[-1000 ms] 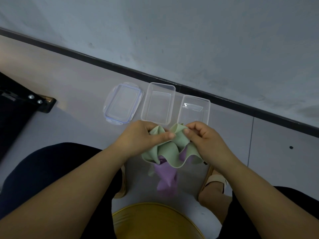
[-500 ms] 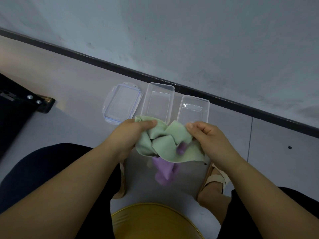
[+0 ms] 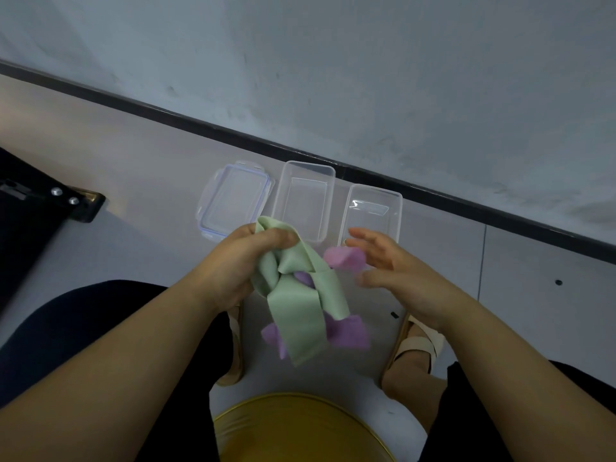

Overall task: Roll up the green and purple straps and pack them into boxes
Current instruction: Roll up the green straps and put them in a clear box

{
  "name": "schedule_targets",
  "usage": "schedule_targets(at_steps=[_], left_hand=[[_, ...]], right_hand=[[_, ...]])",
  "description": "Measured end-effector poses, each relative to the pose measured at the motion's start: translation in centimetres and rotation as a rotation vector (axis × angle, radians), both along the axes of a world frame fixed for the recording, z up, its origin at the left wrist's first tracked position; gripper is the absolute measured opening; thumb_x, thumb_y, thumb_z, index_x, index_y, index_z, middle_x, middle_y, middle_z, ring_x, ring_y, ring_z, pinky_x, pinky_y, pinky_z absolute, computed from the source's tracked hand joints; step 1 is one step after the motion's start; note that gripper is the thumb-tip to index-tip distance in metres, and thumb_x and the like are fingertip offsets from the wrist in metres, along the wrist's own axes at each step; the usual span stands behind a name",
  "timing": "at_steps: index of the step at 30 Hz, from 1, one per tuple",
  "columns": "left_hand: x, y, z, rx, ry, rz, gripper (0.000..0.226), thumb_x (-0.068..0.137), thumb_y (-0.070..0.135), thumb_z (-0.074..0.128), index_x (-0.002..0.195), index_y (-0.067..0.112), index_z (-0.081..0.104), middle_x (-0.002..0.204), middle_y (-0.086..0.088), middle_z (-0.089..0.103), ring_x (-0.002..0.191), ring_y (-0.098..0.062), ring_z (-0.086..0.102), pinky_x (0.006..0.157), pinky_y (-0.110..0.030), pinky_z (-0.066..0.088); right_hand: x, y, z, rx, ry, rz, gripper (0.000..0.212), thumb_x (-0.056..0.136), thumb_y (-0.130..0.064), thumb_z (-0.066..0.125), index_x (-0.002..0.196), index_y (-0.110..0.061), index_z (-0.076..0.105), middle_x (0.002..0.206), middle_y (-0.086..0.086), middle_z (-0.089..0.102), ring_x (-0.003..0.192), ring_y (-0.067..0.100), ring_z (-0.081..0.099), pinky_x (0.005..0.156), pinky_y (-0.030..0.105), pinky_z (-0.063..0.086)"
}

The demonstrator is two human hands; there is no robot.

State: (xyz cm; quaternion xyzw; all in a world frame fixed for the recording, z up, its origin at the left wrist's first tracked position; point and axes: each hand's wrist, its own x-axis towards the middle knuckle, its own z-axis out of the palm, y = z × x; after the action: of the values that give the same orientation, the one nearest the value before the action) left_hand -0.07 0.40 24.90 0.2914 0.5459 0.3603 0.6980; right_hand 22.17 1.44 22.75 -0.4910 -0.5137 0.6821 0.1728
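1. Gripping the green strap point(image 3: 300, 311) in a bunch, the left hand point(image 3: 240, 261) has its fingers curled tight round the upper end, above the floor point(image 3: 133, 181) between the knees.
2. The green strap hangs down from that fist in loose, twisted folds.
3. The purple strap point(image 3: 348, 331) is tangled through the green one; parts show beside its lower end and one blurred loop sits near the right hand's fingertips.
4. The right hand point(image 3: 393, 271) is released, fingers straight and spread; whether it touches the purple loop cannot be told.
5. On the floor beyond the hands stand two clear boxes, the middle box point(image 3: 308, 165) and the right box point(image 3: 375, 191), both holding no strap.
6. A clear lid point(image 3: 233, 201) with a blue seal lies just left of the middle box.
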Motion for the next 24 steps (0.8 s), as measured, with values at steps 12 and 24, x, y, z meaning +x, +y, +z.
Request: schedule_targets(at_steps=[12,24], left_hand=[[-0.6,0.9,-0.7,-0.084,0.173,0.308,0.031,0.053,0.029,0.061,0.079,0.011,0.066,0.084,-0.014,0.067,0.083,-0.028,0.064,0.079,-0.036,0.05],[-1.5,1.3,-2.7,-0.321,0.31,0.471,0.008,0.088,0.017,0.052,0.082,0.014,0.057,0.08,-0.01,0.058,0.063,-0.023,0.055,0.059,-0.032,0.045]], right_hand=[[-0.2,0.4,0.3,0.102,-0.127,-0.273,0.011,0.092,-0.018,0.053,0.087,-0.014,0.062,0.077,0.008,0.061,0.067,0.015,0.056,0.063,0.025,0.048],[0.8,0.8,1.8,-0.117,0.039,-0.248,0.012,0.089,-0.02,0.054,0.083,-0.013,0.062,0.067,-0.002,0.06,0.056,0.008,0.056,0.049,0.019,0.044]])
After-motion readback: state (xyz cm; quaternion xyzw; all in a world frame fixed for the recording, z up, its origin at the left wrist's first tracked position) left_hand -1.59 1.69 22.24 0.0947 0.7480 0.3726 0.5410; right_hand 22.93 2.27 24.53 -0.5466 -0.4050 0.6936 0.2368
